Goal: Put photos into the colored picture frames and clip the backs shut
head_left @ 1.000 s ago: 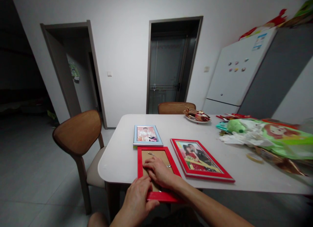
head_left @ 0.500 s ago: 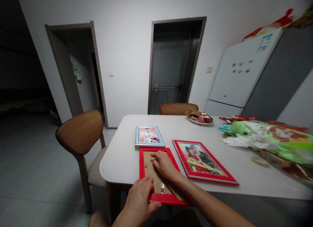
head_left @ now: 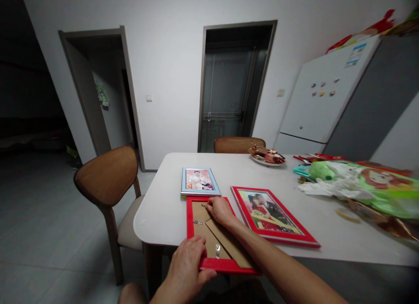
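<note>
Left hand (head_left: 188, 257): fingers and thumb clasped on the near-left corner of red frame (head_left: 190, 221), back up at my near edge of the desk (head_left: 157, 199). Probably light, stiff; any glazing fragile; best held by its rails, sparing the thin backing (head_left: 200, 240). Right hand (head_left: 221, 211): fingertips bunched at the far metal clip (head_left: 203, 205); pinching or pressing, I cannot tell.

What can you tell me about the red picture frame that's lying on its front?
The red picture frame lies back up, its near end jutting past the edge of the table. Smooth red borders surround a tan, cardboard-like backing with small metal clips and a slanting tan strip. The left hand grips its near left corner; the right hand's fingers are at the far clip. Its picture side is hidden.
</note>
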Motion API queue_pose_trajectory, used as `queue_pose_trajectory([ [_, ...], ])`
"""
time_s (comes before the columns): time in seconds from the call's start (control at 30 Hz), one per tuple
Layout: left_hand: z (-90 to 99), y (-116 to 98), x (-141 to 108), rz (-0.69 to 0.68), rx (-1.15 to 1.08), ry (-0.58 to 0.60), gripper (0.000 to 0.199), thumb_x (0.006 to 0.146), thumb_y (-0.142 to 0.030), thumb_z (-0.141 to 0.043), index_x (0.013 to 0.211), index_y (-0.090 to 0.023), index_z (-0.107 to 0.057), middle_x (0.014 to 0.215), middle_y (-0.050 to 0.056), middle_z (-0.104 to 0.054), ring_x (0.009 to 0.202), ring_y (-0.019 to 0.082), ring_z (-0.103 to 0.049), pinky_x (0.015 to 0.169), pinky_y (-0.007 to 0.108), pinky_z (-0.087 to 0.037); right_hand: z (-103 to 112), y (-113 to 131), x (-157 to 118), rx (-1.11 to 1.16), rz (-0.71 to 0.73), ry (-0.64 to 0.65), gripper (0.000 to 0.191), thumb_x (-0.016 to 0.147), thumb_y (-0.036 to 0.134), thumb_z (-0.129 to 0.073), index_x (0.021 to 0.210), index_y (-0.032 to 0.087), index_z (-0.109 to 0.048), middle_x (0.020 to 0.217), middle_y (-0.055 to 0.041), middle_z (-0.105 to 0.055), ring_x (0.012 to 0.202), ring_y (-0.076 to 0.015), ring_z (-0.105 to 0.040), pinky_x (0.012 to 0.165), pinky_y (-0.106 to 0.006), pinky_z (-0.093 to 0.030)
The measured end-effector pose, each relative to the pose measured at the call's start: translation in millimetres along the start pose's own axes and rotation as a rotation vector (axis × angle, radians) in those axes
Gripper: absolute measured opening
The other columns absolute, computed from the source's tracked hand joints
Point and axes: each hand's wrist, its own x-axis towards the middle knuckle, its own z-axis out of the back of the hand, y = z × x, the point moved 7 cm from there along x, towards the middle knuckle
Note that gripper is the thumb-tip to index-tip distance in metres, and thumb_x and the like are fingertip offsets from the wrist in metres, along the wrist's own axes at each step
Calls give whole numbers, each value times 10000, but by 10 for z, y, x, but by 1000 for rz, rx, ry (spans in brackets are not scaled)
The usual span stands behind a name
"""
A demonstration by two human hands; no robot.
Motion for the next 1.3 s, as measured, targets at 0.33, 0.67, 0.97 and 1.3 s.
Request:
queue_pose_trajectory([
  [0.33, -3, -10, 2, -3, 16, 2, 520, 586, -296, -700, 1060, -166, -531, 1160, 94, -533, 1098, 225, -448, 971, 361, -314, 20, 3, -1, 26, 63, 34, 156, 705, 229, -499, 723, 165, -640, 759, -49, -660, 688, -131, -567, 579, -193, -340],
  [0.67, -12, 8, 1, 22, 12, 15, 528, 589, -305, -692, 1075, -182, -526, 1175, 89, -523, 1109, 228, -438, 974, 366, -306, 57, 32, -14, 12, 54, 23, 156, 696, 169, -484, 715, 148, -637, 763, -71, -659, 690, -138, -573, 590, -195, -351],
  [0.97, 19, -28, 13, 39, 18, 41, 547, 606, -290, -667, 1111, -156, -503, 1187, 100, -512, 1109, 228, -438, 974, 361, -307, 27, -34, -11, -23, -37, 23, 170, 726, 258, -488, 752, 194, -643, 782, -47, -659, 719, -143, -578, 578, -205, -338],
  [1.3, 20, -45, 5, 37, 35, 35, 561, 616, -300, -653, 1134, -177, -477, 1194, 85, -508, 1116, 228, -433, 976, 374, -303, -6, -97, 57, -74, -127, 11, 217, 722, 379, -501, 762, 201, -620, 810, -51, -649, 736, -166, -579, 561, -228, -339],
])
